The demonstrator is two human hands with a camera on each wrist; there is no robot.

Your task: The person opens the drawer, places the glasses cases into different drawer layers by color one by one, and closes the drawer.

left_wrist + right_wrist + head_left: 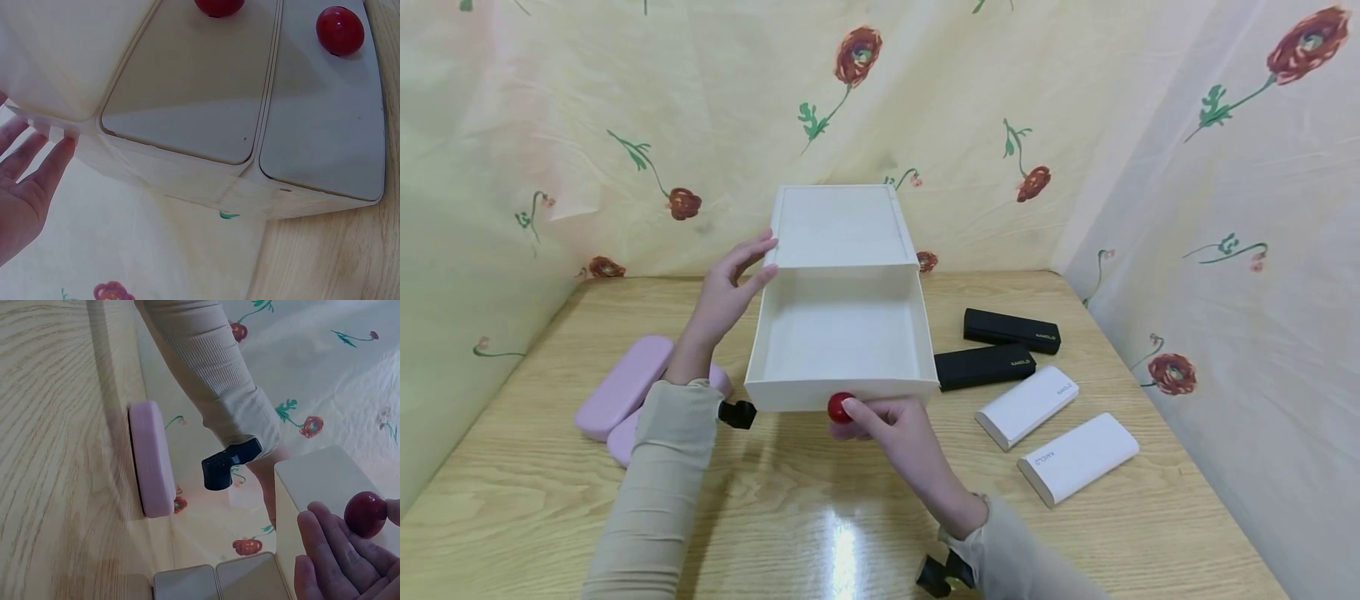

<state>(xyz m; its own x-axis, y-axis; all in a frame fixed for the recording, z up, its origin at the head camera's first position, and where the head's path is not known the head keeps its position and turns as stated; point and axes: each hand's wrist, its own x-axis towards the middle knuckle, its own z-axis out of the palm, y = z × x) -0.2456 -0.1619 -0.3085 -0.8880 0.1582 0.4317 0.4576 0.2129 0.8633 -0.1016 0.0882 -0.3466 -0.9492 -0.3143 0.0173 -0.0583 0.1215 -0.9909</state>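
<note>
A white drawer cabinet [842, 225] stands at the back of the table, its top drawer [842, 333] pulled out with a bare floor showing. My right hand [902, 442] pinches the round red knob [840, 407] on that drawer's front. In the right wrist view the knob [365, 514] sits between the thumb and the fingers. My left hand [722, 292] rests on the cabinet's left side near the top, fingers extended. The left wrist view shows two lower drawer fronts, a middle one [187, 106] and a bottom one [325, 112], both closed and each with a red knob.
Right of the cabinet lie two black cases [1011, 329] and two white cases [1078, 458]. Lilac cases [625, 387] lie stacked or overlapping on the left, partly behind my left forearm. Floral cloth [722, 108] hangs behind and along both sides of the wooden table [775, 517].
</note>
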